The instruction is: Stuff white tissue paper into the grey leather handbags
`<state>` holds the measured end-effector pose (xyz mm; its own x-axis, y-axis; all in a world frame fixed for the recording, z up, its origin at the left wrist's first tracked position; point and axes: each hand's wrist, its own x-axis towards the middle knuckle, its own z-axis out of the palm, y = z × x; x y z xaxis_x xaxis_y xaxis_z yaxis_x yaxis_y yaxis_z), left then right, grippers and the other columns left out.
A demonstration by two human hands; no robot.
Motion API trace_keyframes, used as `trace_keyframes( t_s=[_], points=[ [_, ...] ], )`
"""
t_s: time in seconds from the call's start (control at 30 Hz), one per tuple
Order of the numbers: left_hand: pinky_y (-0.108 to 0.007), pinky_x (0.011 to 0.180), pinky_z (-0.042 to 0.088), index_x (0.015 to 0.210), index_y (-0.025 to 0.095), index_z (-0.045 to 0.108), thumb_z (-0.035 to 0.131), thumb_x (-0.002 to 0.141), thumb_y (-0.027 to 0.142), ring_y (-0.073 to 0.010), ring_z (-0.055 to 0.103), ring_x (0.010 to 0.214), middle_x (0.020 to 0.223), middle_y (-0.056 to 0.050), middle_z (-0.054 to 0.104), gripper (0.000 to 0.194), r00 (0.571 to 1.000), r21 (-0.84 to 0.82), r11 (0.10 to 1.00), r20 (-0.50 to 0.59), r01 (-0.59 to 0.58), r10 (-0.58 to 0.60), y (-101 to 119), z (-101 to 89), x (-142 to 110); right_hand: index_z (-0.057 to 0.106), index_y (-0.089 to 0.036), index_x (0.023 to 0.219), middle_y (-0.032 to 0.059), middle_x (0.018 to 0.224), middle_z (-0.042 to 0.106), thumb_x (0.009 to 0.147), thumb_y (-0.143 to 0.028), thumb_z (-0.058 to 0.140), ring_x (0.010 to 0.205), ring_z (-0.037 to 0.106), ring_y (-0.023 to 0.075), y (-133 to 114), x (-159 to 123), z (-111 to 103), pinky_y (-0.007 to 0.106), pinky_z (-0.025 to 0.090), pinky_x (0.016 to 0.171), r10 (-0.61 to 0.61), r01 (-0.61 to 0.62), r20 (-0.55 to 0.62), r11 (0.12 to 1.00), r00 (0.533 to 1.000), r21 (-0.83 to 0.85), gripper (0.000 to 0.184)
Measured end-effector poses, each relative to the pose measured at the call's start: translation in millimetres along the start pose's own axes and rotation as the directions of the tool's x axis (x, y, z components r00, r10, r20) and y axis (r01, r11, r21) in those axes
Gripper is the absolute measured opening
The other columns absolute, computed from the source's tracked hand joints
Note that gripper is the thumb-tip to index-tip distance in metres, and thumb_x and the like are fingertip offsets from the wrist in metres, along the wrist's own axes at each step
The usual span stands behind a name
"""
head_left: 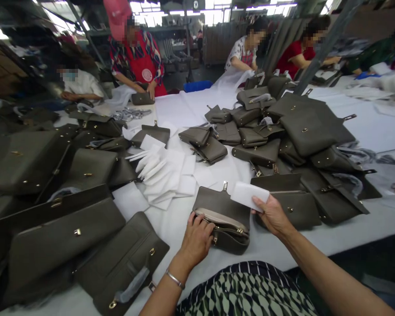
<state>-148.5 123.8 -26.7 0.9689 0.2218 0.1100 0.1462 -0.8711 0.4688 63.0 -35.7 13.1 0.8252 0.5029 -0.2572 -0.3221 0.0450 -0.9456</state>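
Pinching white pad (249,195), gripping handbag (224,219).

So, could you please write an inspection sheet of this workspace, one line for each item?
Surface: white table, covered with sheets.
Job's things: open grey purse, zip edge under the left hand; white pad held in the right hand.
Clutter: purse heap to the right, larger bags to the left, loose white pads in the middle.
Hands: both bare, bracelet on the left wrist.
Cables: nothing seen.
Surroundings: other people working at the far side.
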Motion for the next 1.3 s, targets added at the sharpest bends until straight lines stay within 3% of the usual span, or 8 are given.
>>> trace_keyframes(
  t_s=[0.17,0.47,0.67,0.8,0.9,1.0,1.1,1.3],
  points=[
    [-0.052,0.110,0.019,0.112,0.019,0.052,0.052,0.084,0.020,-0.0269,0.041,0.120,0.106,-0.006,0.062,0.028,0.996,0.056,0.997,-0.077,0.045,-0.041,9.4,8.9,-9.1,0.050,-0.018,0.104,0.0028,0.089,0.059,0.074,-0.040,0.072,0.071,0.054,0.0155,14.4,-22.0,11.5,0.022,0.049,0.045,0.080,-0.062,0.244,0.995,0.966,-0.084,0.043],
    [-0.048,0.103,0.027,0.097,0.024,0.057,0.047,0.085,0.017,-0.0240,0.046,0.102,0.099,-0.004,0.057,0.017,0.994,0.225,0.969,0.016,0.103,-0.109,10.9,-6.2,-0.6,0.047,-0.021,0.096,-0.0021,0.076,0.052,0.076,-0.041,0.065,0.069,0.052,0.0163,52.4,-24.2,1.1,0.030,0.050,0.062,-0.113,0.204,0.196,0.812,0.974,-0.547,0.034],
    [-0.045,0.090,0.036,0.092,0.022,0.057,0.040,0.084,0.008,-0.0254,0.047,0.102,0.101,-0.003,0.060,0.023,0.991,0.229,0.971,0.101,0.062,-0.088,8.1,0.3,3.3,0.045,-0.020,0.109,0.0039,0.094,0.055,0.081,-0.043,0.063,0.069,0.053,0.0158,39.1,-33.8,15.9,0.022,0.046,0.043,0.079,-0.057,0.230,0.993,0.970,-0.099,0.041],
    [-0.051,0.099,0.029,0.104,0.024,0.054,0.041,0.079,0.002,-0.0303,0.029,0.130,0.131,0.001,0.054,0.036,0.990,0.147,0.986,0.112,0.075,-0.091,3.8,1.8,3.9,0.045,-0.020,0.110,0.0026,0.088,0.055,0.081,-0.043,0.061,0.066,0.055,0.0160,39.1,-31.0,18.4,0.022,0.045,0.042,0.063,0.000,0.261,0.973,0.963,-0.232,0.040],
    [-0.055,0.103,0.024,0.101,0.024,0.055,0.042,0.076,0.002,-0.0313,0.016,0.138,0.139,0.003,0.048,0.036,0.985,0.103,0.992,0.148,0.074,-0.089,1.7,1.0,1.4,0.046,-0.021,0.110,0.0051,0.097,0.059,0.080,-0.039,0.061,0.084,0.060,0.0204,47.7,-30.8,12.8,0.030,0.053,0.068,-0.205,0.300,0.228,0.776,0.952,-0.555,0.038],
    [-0.054,0.104,0.023,0.103,0.024,0.055,0.043,0.073,0.001,-0.0307,0.012,0.140,0.141,0.002,0.045,0.040,0.985,0.079,0.995,0.154,0.065,-0.076,1.0,-0.9,-0.6,0.047,-0.020,0.113,0.0087,0.108,0.061,0.086,-0.032,0.052,0.094,0.061,0.0207,54.9,-36.6,9.0,0.032,0.050,0.083,-0.328,0.576,0.474,0.493,0.817,-0.652,0.030],
    [-0.053,0.108,0.020,0.099,0.023,0.056,0.044,0.073,0.002,-0.0296,0.012,0.141,0.138,0.000,0.047,0.035,0.988,0.068,0.996,0.143,0.053,-0.062,-0.1,-1.8,-2.1,0.045,-0.018,0.117,0.0101,0.107,0.063,0.089,-0.023,0.044,0.092,0.062,0.0199,51.3,-44.8,10.5,0.030,0.049,0.080,-0.212,0.718,0.691,0.315,0.691,-0.621,0.027],
    [-0.052,0.111,0.016,0.095,0.022,0.058,0.048,0.074,0.006,-0.0284,0.012,0.141,0.138,-0.001,0.048,0.028,0.991,0.041,0.998,0.122,0.052,-0.056,-1.7,2.5,-7.9,0.043,-0.017,0.110,0.0072,0.089,0.067,0.084,-0.020,0.046,0.080,0.064,0.0231,31.3,-48.5,32.1,0.031,0.044,0.068,0.138,0.654,0.662,0.102,0.737,-0.750,0.026]
  ],
)
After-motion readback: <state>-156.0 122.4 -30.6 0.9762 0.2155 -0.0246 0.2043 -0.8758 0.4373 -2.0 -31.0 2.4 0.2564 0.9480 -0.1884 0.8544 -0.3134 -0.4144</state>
